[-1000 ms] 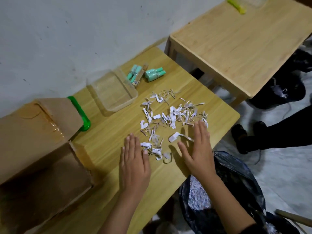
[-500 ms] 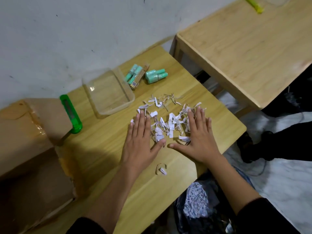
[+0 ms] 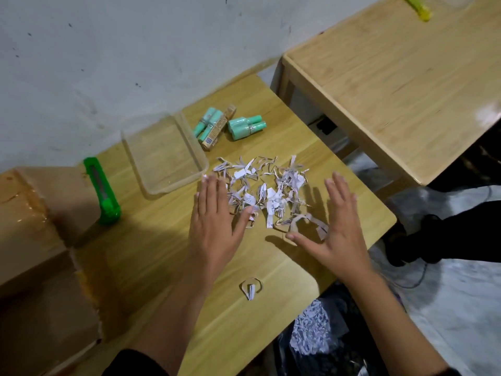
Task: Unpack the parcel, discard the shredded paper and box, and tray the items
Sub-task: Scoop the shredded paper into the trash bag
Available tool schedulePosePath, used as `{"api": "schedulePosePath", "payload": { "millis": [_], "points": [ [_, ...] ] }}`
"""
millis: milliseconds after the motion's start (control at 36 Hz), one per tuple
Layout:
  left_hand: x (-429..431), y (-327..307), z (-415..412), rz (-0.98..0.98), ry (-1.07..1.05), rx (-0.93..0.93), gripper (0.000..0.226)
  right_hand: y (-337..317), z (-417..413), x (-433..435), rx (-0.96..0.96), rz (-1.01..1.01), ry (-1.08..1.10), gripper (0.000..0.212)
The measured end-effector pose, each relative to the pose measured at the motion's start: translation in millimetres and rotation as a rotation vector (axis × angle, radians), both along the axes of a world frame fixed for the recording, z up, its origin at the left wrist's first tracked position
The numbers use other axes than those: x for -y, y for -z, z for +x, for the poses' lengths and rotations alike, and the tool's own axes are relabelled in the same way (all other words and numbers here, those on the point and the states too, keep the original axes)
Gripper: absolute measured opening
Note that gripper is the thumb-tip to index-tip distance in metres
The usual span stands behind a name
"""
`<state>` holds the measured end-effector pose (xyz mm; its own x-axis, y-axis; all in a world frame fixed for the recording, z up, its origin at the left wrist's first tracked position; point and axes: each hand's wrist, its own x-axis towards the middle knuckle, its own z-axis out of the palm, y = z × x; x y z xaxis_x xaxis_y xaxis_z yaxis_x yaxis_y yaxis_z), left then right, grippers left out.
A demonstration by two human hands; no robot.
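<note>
A loose heap of white shredded paper (image 3: pixel 267 189) lies on the wooden table (image 3: pixel 151 256). My left hand (image 3: pixel 214 221) rests flat at the heap's left edge, fingers spread. My right hand (image 3: pixel 334 229) hovers open at its right side, thumb toward the heap. Neither hand holds anything. One stray paper curl (image 3: pixel 251 289) sits nearer to me. A clear plastic tray (image 3: pixel 162 156) stands behind the heap with nothing in it. Beyond it lie teal bottles (image 3: pixel 245 127) and a teal pack with a brown carton (image 3: pixel 210 128). The opened cardboard box (image 3: pixel 35 240) fills the left.
A green box cutter (image 3: pixel 101 189) lies between the box and the tray. A black rubbish bag (image 3: pixel 322 340) holding shredded paper hangs below the table's near edge. A second wooden table (image 3: pixel 401 85) stands to the right, with a yellow cutter (image 3: pixel 417 6). Someone's dark legs (image 3: pixel 444 234) are on the floor at right.
Both hands slid forward onto the scattered paper and pushed it into a tighter heap. Since half a second ago the right hand has drawn away to the right and lifted.
</note>
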<state>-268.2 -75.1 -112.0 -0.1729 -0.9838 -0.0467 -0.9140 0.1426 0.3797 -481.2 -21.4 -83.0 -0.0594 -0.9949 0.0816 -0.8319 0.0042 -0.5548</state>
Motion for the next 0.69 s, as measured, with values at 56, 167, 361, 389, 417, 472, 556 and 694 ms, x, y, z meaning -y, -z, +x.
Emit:
{"api": "schedulePosePath", "payload": {
  "millis": [56,167,361,389,417,472,556,694],
  "points": [
    [-2,2,-2,0.033,-0.040,0.011,0.086,5,2,-12,-0.033,0.089,0.087,0.108],
    [0,5,-6,0.047,-0.054,0.037,0.087,19,18,-16,-0.094,0.248,0.153,0.109],
    [0,2,-2,0.074,0.119,-0.109,0.081,17,51,10,0.025,0.157,-0.061,0.098],
    [0,0,-1,0.087,0.155,-0.155,0.078,16,51,10,0.099,0.131,-0.081,0.093],
    [-1,-2,1,0.094,0.195,-0.205,0.075,14,49,11,0.172,0.099,-0.077,0.088],
    [-4,-4,7,0.059,0.265,-0.275,0.067,13,39,12,0.259,0.021,-0.017,0.078],
    [-13,-3,17,-0.033,0.214,-0.297,0.057,13,21,29,0.287,-0.045,0.116,0.065],
    [-25,9,31,-0.051,0.030,-0.208,0.055,15,9,83,0.241,0.083,0.133,0.058]
  ]
}}
